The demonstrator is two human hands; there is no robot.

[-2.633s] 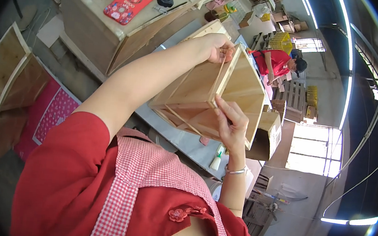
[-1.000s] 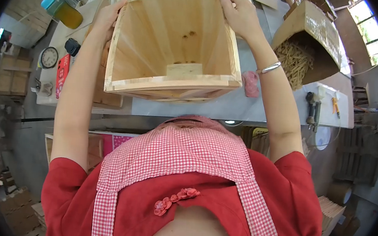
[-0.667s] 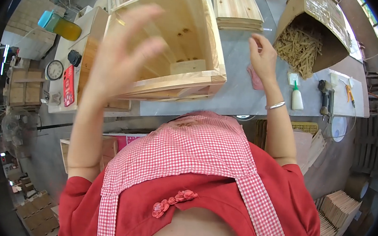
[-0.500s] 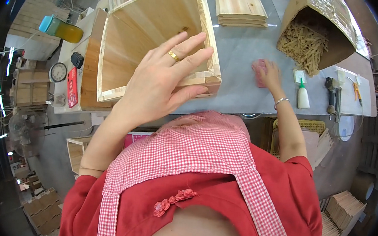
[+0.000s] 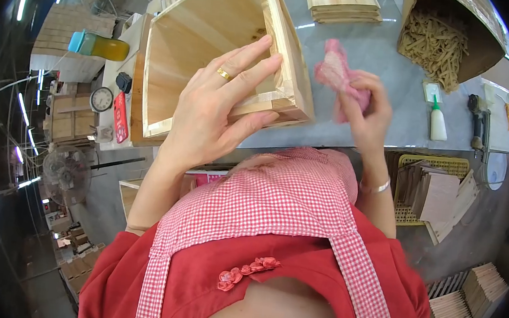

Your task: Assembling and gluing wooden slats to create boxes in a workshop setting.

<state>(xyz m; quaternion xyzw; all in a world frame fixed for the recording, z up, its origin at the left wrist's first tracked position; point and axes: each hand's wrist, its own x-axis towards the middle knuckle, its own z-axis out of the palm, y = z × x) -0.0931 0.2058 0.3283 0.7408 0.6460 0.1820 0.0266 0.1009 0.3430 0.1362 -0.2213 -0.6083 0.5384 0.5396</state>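
The left hand (image 5: pixel 214 103), fingers extended and thumb apart, crosses the near rim of the wooden box (image 5: pixel 218 30); palm contact is hidden. The right hand (image 5: pixel 369 112), slightly blurred, clamps the pink cloth (image 5: pixel 335 72) right of the box. Stacked panels (image 5: pixel 343 2) sit beyond, cut off above.

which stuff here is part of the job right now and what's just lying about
Likely part of the job:
open wooden box, left grip at its near edge
pink cloth, held in right grip

Apparently just lying about:
red phone
blue-lidded jar
round dial
white bottle with green tip, untouched
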